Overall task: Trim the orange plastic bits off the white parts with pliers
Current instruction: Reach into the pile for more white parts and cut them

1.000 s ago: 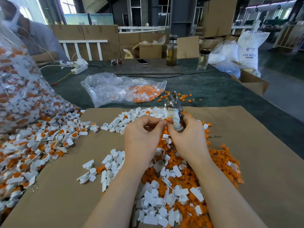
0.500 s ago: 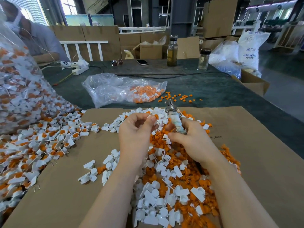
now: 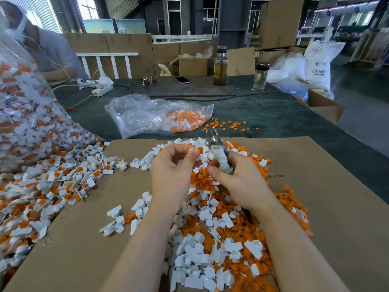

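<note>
My right hand [image 3: 237, 180] grips the tape-wrapped handles of the pliers [image 3: 217, 153], whose metal jaws point up and away from me. My left hand [image 3: 171, 171] is curled just left of the pliers and pinches a small white part [image 3: 192, 150] at its fingertips. Both hands hover over a heap of trimmed white parts [image 3: 202, 256] mixed with orange bits [image 3: 280, 199] on the cardboard sheet [image 3: 328, 207]. A pile of white parts with orange still on them [image 3: 52, 182] lies at the left.
A big clear bag of untrimmed parts [image 3: 23, 114] spills in from the left. Another clear bag with orange bits [image 3: 160, 114] lies beyond the cardboard. Two bottles [image 3: 220, 66], a phone [image 3: 182, 80] and a power strip [image 3: 99, 86] stand at the far edge. Another person [image 3: 42, 49] sits at back left.
Both hands dropped lower and moved slightly apart, then closed in again. The pliers tilted and now stand a little to the right of the left hand's fingertips.
</note>
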Motion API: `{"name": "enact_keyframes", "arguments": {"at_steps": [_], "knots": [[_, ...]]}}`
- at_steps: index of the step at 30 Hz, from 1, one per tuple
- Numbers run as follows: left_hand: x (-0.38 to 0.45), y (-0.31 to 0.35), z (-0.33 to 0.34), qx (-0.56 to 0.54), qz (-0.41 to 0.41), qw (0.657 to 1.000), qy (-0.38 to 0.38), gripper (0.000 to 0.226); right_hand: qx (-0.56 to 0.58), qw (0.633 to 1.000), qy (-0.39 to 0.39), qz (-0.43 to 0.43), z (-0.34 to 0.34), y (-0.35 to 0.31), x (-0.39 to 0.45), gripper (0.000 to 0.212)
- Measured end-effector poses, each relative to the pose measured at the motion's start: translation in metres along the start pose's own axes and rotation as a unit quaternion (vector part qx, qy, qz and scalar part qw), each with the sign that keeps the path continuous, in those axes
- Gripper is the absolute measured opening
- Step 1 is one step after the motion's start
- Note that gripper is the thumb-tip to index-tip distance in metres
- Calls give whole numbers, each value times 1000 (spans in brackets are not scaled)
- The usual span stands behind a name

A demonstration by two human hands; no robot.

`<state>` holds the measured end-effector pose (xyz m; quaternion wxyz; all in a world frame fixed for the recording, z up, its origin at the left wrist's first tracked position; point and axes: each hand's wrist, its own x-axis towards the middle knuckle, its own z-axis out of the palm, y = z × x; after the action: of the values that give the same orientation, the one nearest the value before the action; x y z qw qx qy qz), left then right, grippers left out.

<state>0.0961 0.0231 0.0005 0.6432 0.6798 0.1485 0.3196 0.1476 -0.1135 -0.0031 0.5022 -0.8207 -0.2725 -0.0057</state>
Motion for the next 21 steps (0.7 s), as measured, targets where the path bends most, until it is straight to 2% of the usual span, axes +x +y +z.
{"name": "enact_keyframes", "arguments": {"at_steps": [2,5,11,21], "knots": [[0,-1,2,33,-6,999,-7,8,13,998,62,-19,4,0,1,8],[-1,-4,6,81,-6,997,-17,13,35,993,102,-40,5,0,2,5],[-2,-6,8,118,-1,993,-19,16,-20,993,110,-42,7,3,3,19],[-2,-4,8,122,-1,992,-31,13,-53,990,119,-53,7,3,3,16]]}}
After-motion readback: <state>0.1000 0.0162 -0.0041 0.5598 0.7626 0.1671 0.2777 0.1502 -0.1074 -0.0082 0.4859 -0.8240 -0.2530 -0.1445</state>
